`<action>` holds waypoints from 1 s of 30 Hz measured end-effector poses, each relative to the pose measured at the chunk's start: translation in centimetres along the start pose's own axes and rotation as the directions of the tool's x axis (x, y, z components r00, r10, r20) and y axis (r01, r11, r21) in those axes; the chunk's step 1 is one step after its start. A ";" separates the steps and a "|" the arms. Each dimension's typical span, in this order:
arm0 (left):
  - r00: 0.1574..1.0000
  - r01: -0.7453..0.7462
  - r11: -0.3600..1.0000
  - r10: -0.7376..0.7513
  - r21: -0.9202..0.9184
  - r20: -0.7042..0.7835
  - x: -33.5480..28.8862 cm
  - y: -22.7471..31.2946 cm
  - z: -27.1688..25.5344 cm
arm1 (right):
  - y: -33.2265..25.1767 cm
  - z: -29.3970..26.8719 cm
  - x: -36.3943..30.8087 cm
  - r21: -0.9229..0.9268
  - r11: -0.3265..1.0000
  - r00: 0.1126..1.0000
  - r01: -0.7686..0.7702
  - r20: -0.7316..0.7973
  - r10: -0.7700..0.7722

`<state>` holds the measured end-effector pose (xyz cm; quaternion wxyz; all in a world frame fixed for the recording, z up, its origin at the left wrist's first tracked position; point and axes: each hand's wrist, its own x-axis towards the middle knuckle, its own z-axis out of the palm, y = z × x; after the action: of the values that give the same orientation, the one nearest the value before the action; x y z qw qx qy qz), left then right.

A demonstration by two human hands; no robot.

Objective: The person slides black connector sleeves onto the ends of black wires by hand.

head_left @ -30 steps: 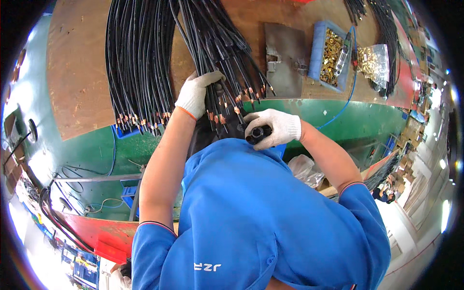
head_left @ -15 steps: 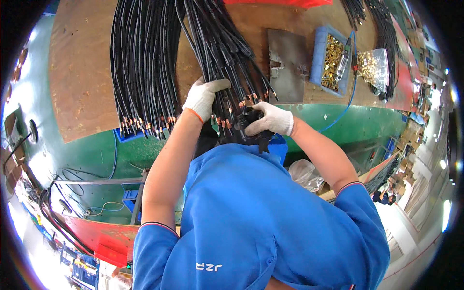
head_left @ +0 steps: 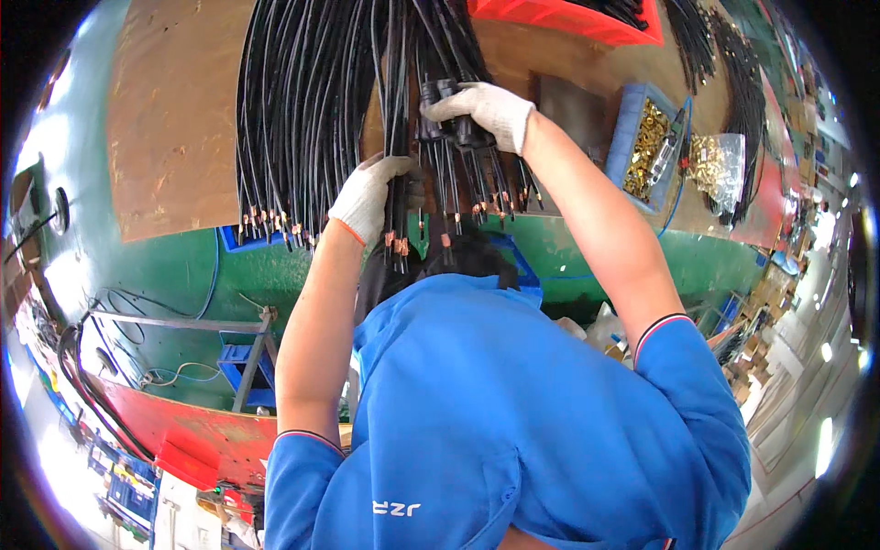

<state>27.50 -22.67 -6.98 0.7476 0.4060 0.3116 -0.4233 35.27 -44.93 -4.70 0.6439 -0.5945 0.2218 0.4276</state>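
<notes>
Long black cables with bared copper ends lie across the bench, their ends hanging past its near edge. My left hand, in a white knitted glove, is closed round a narrow bunch of cables; copper tips stick out below it. Farther up and to the right, my gloved right hand grips several thick black tubular sleeves. They sit over other cables whose copper ends show beneath. Whether cables run through the sleeves, I cannot tell.
Right of the cables stands a blue bin of brass fittings, with a metal hand tool on it. Beside it lies a clear bag of brass parts. A red bin is at the back, with more cables at far right.
My right hand has moved from the cable ends away from me, up along the cables, with the black sleeves. My left hand still grips cables, now slightly farther left. The view has shifted.
</notes>
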 end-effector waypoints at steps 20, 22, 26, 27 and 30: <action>0.993 0.068 0.992 -0.078 0.109 0.088 3.2 -2.2 1.5 | 13.0 1.6 -14.2 -0.466 0.885 1.000 -0.018 -0.018 0.011; 0.992 0.082 0.988 -0.093 0.128 0.081 3.8 -2.2 1.7 | 13.5 1.6 -14.3 -0.470 0.883 1.000 -0.002 -0.008 -0.002; 0.996 0.069 0.986 -0.076 0.151 0.042 3.9 -2.4 2.0 | 13.6 1.9 -14.7 -0.505 0.863 0.999 -0.014 0.023 0.030; 0.996 0.070 0.986 -0.077 0.153 0.041 3.8 -2.4 2.2 | 13.8 1.9 -14.8 -0.503 0.864 0.999 -0.014 0.023 0.030; 0.998 0.046 0.995 -0.049 0.088 0.042 3.5 -2.5 2.5 | 14.3 2.0 -14.9 -0.496 0.868 0.998 -0.025 0.040 0.052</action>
<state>27.16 -26.97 -9.53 0.7256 0.4213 0.2861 -0.4629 15.19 -48.31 -0.75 0.4670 -0.7238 0.0998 0.4981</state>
